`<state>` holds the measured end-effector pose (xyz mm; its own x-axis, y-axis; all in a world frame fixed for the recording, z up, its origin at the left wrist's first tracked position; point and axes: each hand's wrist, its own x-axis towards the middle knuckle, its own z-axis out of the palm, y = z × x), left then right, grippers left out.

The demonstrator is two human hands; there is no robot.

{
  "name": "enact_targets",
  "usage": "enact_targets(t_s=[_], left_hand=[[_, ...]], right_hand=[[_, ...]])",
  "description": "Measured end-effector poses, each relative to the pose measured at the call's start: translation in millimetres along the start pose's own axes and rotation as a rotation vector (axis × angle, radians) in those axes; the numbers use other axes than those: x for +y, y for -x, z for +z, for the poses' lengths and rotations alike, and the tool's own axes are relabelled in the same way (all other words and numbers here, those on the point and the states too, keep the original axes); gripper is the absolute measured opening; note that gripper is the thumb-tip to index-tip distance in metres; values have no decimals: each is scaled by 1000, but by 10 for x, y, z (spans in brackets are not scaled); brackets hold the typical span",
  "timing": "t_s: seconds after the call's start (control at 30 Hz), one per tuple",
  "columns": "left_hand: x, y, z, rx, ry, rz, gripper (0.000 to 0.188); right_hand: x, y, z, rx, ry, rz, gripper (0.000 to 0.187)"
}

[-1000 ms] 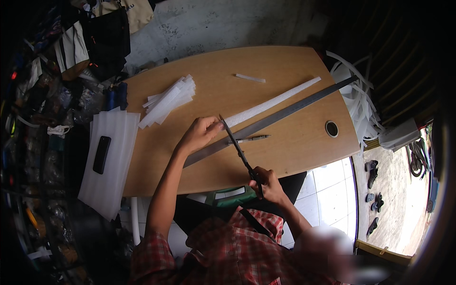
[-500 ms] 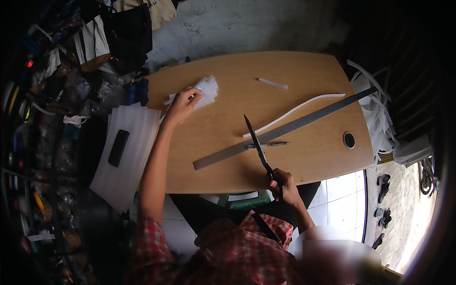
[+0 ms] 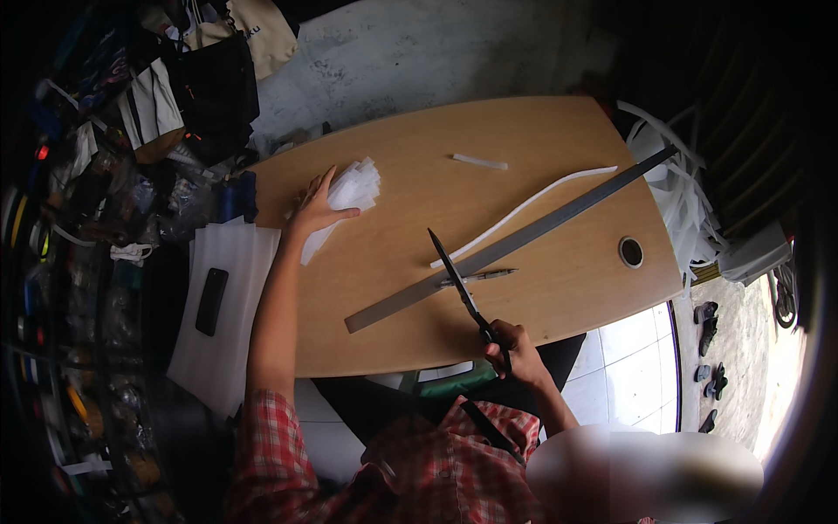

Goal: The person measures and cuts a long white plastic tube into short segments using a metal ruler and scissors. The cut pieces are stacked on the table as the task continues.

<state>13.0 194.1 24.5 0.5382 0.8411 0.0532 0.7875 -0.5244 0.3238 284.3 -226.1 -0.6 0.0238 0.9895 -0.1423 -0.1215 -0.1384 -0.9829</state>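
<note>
Lots of stuff sitting on the wooden tabletop rn. A long grey metal ruler is lying diagonally across it, w/ a thin curved white strip running just beside its upper side and a pen lying right by its middle. A short white offcut is sitting well apart, nearer the far edge. Round cable hole is showing on the right side of the top.

Left hand is resting flat, fingers spread, on a stack of white foam pieces near the left corner, not really pinching anything, just pressing down. Right hand is hanging at the near edge, grip closed around the handles of black scissors, blades pressed together and pointing up over the ruler, so the ruler is lying between the 2 hands.

Off the left edge, white foam sheets are piled up w/ a black phone lying on top. Bags and clutter are crowding the far left, too dark to tell much. White strips are dangling off the right end.
</note>
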Motion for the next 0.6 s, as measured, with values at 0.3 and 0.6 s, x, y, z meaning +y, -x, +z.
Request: enact_targets(t_s=[0.3,0.6], left_hand=[[-433,-55,47,-106,109,55,104],[-61,-224,-104,-158,-103,132,94]], right_hand=[[14,-9,17,-22,1,12,57],[-21,-10,10,-2,-4,23,58]])
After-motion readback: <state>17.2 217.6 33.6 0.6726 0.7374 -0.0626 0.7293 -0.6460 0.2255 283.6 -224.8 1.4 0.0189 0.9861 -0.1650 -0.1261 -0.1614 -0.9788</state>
